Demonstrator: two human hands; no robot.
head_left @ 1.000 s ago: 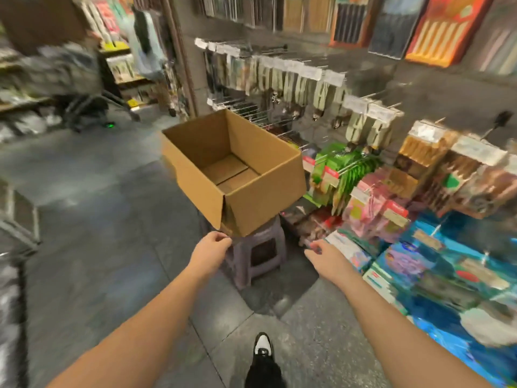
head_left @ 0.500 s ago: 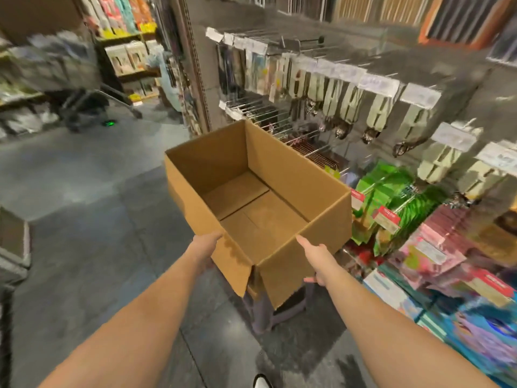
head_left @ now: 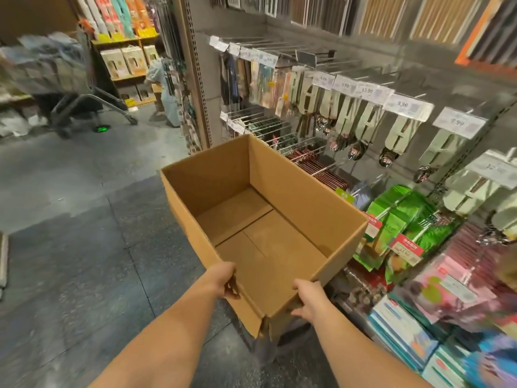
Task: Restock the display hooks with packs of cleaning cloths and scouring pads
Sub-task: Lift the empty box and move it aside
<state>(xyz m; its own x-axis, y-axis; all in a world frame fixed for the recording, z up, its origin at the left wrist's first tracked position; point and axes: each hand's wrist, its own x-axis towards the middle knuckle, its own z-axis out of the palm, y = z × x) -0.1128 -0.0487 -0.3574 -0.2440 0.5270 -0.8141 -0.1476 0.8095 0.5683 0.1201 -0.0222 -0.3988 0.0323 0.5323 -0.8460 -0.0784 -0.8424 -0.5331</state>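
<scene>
Gripping near rim of empty cardboard box [head_left: 260,219] with both hands: left hand [head_left: 223,278] fingers curling over edge, right hand [head_left: 307,301] clasping corner. Probably handling light, walls flexing; supporting underneath safer. Green packs [head_left: 402,219] hanging right of fingers.

We saw the brown cardboard box [head_left: 263,219] standing open and empty, top flaps folded down outside. Just beside it, green packs [head_left: 402,228] and pink packs [head_left: 447,281] hung on the display hooks [head_left: 305,144], several bare.
</scene>
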